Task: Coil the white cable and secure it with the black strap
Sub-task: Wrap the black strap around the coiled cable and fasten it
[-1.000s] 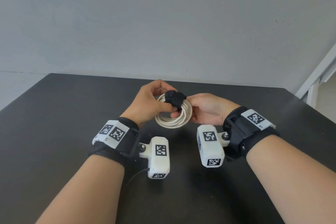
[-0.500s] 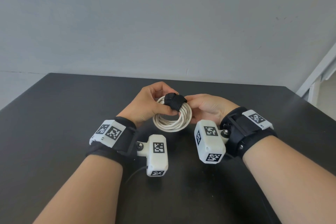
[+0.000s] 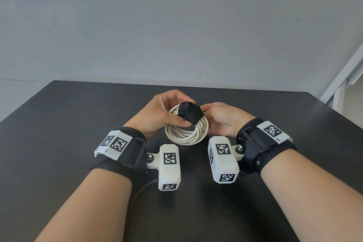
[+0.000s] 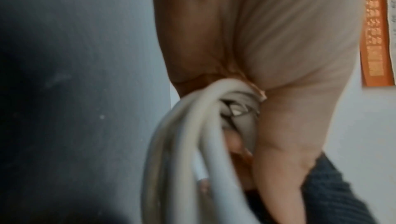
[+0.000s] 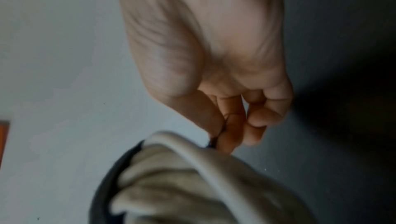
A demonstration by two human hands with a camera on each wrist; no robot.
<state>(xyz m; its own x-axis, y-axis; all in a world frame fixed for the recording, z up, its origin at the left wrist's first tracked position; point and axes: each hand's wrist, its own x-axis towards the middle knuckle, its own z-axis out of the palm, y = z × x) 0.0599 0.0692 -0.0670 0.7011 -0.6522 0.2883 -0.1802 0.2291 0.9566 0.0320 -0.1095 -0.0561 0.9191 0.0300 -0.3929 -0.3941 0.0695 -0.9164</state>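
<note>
The white cable (image 3: 186,135) is wound into a round coil, held upright above the black table (image 3: 59,124). A black strap (image 3: 190,113) wraps over the top of the coil. My left hand (image 3: 169,112) grips the coil's upper left, thumb pressed on the strap's lower edge. My right hand (image 3: 220,118) pinches the strap's end at the coil's upper right. In the left wrist view the cable loops (image 4: 193,143) run down from the palm. In the right wrist view the strap (image 5: 107,182) curves round the bundled cable (image 5: 182,185), and the fingers (image 5: 229,136) pinch its end.
A grey wall stands behind the table's far edge. A white frame (image 3: 341,84) leans at the right beyond the table corner. An orange sign (image 4: 377,34) hangs on the wall in the left wrist view.
Both hands have drawn slightly nearer with the coil. The strap now lies flatter and wider over the coil's top, pulled toward the right hand.
</note>
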